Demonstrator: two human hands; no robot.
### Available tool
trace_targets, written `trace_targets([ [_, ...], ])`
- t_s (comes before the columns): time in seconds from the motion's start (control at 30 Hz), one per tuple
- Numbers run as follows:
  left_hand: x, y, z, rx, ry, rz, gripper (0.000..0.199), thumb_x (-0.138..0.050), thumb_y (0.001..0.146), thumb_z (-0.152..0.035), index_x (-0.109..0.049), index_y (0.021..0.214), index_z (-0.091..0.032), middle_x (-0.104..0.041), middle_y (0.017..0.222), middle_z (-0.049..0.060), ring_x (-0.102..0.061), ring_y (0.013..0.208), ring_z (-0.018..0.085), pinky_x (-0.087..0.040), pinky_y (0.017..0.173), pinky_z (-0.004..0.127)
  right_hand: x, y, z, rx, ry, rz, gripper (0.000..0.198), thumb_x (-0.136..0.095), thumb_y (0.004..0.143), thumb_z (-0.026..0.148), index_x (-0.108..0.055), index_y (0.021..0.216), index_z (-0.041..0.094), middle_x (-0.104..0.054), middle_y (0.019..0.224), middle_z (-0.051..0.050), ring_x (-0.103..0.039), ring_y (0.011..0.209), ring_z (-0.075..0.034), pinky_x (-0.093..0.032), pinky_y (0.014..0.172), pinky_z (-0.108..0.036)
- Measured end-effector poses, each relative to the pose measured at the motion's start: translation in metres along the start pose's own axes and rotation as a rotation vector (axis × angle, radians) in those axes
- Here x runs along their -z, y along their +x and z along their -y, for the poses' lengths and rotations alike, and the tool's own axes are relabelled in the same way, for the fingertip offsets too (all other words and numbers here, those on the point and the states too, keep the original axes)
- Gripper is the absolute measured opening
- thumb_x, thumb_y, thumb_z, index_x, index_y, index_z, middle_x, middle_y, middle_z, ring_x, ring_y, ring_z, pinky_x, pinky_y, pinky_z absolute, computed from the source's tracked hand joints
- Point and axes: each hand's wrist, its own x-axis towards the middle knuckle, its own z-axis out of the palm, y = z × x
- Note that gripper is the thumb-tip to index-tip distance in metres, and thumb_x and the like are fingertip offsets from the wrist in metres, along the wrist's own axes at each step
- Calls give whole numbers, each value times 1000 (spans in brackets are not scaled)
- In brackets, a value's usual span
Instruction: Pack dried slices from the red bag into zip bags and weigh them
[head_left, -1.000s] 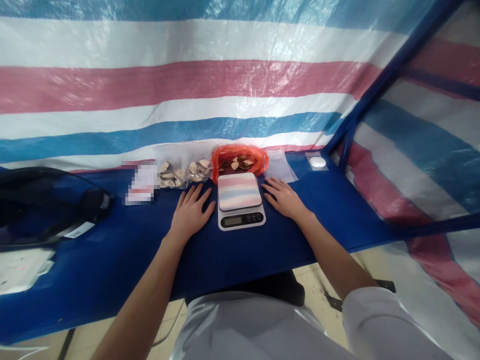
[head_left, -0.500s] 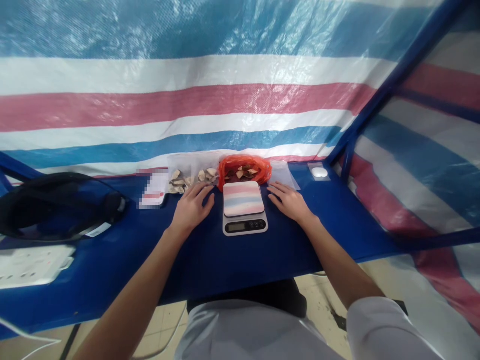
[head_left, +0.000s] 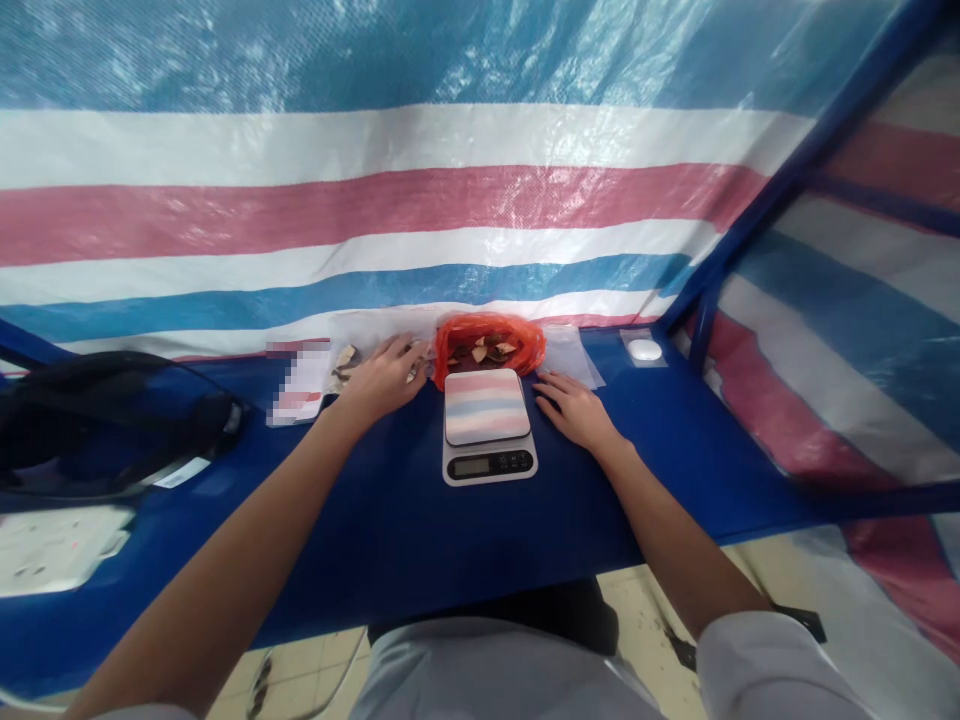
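Observation:
My left hand (head_left: 386,378) lies over the clear bags of pale dried slices (head_left: 344,366), its fingers stretched out and covering most of the right-hand bag. Whether it grips the plastic cannot be seen. To the right of the kitchen scale (head_left: 487,425), my right hand (head_left: 576,408) rests on the table with its fingers spread, close to some flat clear bags (head_left: 574,355). The scale has a mirror-like platform with nothing on it, and its display looks blank. Behind it stands an open orange-red plastic bag (head_left: 448,350) with brown and pale dried pieces inside.
A pale card or phone (head_left: 309,385), partly blurred out, lies left of the bags. Farther left are a black headset (head_left: 217,420) and a white power strip (head_left: 56,550). A small white case (head_left: 645,350) sits at the back right. Striped tarpaulin (head_left: 375,215) walls the table's back.
My left hand has moved forward from the near edge of the clear bags to lie over them. My right hand stays beside the scale. The view has shifted slightly.

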Motion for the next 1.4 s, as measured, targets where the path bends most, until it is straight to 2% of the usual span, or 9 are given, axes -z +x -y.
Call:
trace_targets([
  [0.17, 7, 5, -6, 65, 92, 77, 43, -42, 95, -30, -61, 132, -19, -62, 138, 15, -62, 120, 36, -52, 96, 49, 0, 0, 0, 7, 6, 11, 34, -47, 101, 32, -71, 124, 23, -63, 140, -7, -57, 133, -28, -45, 115, -47],
  [0.3, 9, 9, -14, 115, 123, 98, 41, -44, 94, -30, -63, 128, -17, -67, 127, 17, -66, 109, 37, -54, 84, 46, 1, 0, 1, 9, 4, 16, 35, -46, 102, 32, -71, 124, 22, -63, 141, -7, -57, 133, -28, -45, 115, -46],
  [0.5, 12, 14, -17, 117, 144, 120, 35, -43, 96, -26, -65, 120, -14, -70, 117, 17, -68, 103, 34, -53, 81, 40, 1, 0, 1, 2, 7, 20, 35, -46, 101, 31, -71, 125, 21, -62, 141, -7, -56, 133, -28, -44, 116, -47],
  [0.63, 14, 14, -13, 110, 115, 76, 30, -45, 96, -26, -67, 112, -15, -71, 112, 15, -69, 97, 30, -53, 76, 37, 2, 0, 2, 5, 0, 19, 35, -45, 102, 31, -71, 124, 21, -62, 142, -7, -56, 134, -29, -43, 117, -47],
  [0.83, 10, 10, -6, 140, 40, -51, 27, -46, 94, -22, -69, 107, -17, -73, 108, 12, -70, 98, 28, -53, 78, 34, 4, 0, 2, 9, 13, -8, 33, -48, 101, 29, -71, 124, 23, -63, 141, -6, -55, 135, -27, -45, 116, -45],
  [0.97, 15, 10, -6, 218, -123, -209, 22, -53, 90, -22, -70, 103, -18, -74, 107, 10, -71, 96, 25, -54, 83, 32, 10, 1, 4, 43, 51, -79, 31, -49, 100, 27, -72, 122, 23, -67, 136, -6, -58, 132, -25, -48, 113, -43],
  [1.13, 38, 7, -21, 333, -392, -421, 19, -60, 84, -26, -72, 97, -19, -76, 100, 5, -70, 82, 18, -53, 80, 27, 23, 7, 17, 110, 125, -183, 30, -51, 99, 25, -72, 120, 22, -69, 132, -7, -62, 127, -26, -50, 111, -44],
  [1.27, 47, -2, -43, 397, -691, -463, 18, -65, 82, -33, -71, 88, -18, -76, 96, 5, -67, 76, 15, -52, 72, 25, 31, 12, 36, 141, 218, -223, 30, -53, 99, 23, -73, 121, 25, -70, 131, -5, -62, 127, -24, -50, 112, -43],
  [1.4, 39, -13, -64, 434, -1040, -433, 21, -74, 78, -38, -71, 82, -18, -74, 93, 4, -66, 80, 15, -53, 74, 24, 37, 18, 55, 121, 386, -242, 31, -53, 98, 26, -72, 122, 26, -69, 132, -5, -63, 127, -23, -50, 111, -40],
])
